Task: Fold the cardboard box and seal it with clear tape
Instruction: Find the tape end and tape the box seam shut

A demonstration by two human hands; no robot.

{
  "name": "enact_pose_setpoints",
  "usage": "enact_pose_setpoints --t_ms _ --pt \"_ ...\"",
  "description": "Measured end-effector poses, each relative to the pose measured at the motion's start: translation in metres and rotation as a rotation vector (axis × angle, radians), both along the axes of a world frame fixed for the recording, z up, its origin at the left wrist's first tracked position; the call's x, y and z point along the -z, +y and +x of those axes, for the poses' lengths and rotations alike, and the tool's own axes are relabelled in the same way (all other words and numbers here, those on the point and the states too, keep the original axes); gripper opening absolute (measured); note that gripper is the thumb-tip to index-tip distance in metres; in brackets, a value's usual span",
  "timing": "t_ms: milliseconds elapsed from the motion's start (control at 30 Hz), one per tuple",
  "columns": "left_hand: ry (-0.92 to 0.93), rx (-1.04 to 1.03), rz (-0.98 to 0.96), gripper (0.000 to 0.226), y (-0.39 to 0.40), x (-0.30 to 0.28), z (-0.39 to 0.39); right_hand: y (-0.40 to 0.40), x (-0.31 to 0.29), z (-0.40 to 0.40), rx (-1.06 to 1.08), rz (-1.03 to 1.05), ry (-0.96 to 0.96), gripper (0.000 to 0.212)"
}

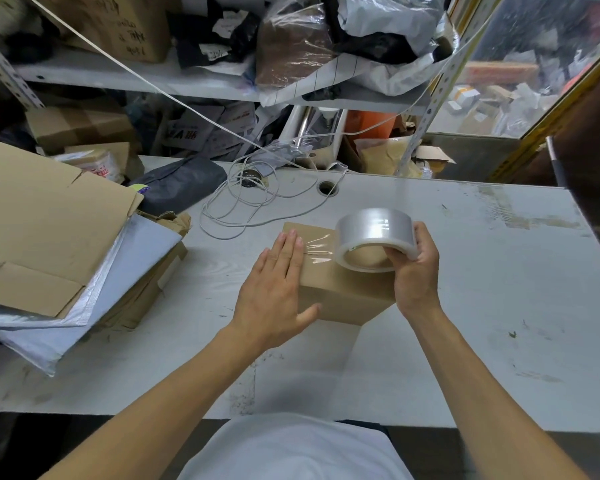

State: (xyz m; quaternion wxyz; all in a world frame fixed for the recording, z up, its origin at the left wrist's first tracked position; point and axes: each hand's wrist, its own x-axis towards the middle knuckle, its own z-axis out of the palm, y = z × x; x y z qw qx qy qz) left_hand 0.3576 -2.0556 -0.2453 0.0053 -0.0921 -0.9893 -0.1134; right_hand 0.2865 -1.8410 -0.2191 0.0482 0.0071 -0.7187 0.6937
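Note:
A small brown cardboard box (340, 299) stands closed on the white table (482, 306), near its middle. My left hand (274, 289) lies flat on the box's top left side, fingers together, pressing on the end of a stretch of clear tape (317, 249). My right hand (414, 268) grips a wide roll of clear tape (374, 239) just above the box's right part. The shiny, wrinkled strip runs from the roll across the box top to my left fingertips.
Flattened cardboard and silver padded mailers (49, 258) pile up at the table's left. A coiled white cable (250, 206) and a dark grey bag (181, 185) lie behind the box. A cable hole (327, 187) sits at the back. Cluttered shelves stand behind.

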Motion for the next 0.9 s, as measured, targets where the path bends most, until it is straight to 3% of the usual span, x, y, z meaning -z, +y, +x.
enact_pose_setpoints --t_ms 233,600,767,900 --pt "0.003 -0.006 -0.028 0.103 0.0 -0.002 -0.001 0.031 -0.007 -0.002 -0.007 0.026 0.075 0.045" --pt "-0.013 -0.018 -0.049 0.104 -0.001 -0.002 -0.001 0.1 -0.02 0.002 -0.124 0.543 0.076 0.07" --pt "-0.007 0.018 -0.027 0.105 -0.004 -0.007 -0.001 0.102 -0.012 0.003 -0.16 0.564 0.031 0.062" --pt "0.018 0.033 -0.171 0.103 0.004 -0.022 -0.013 0.101 -0.012 0.004 -0.128 0.514 0.021 0.054"
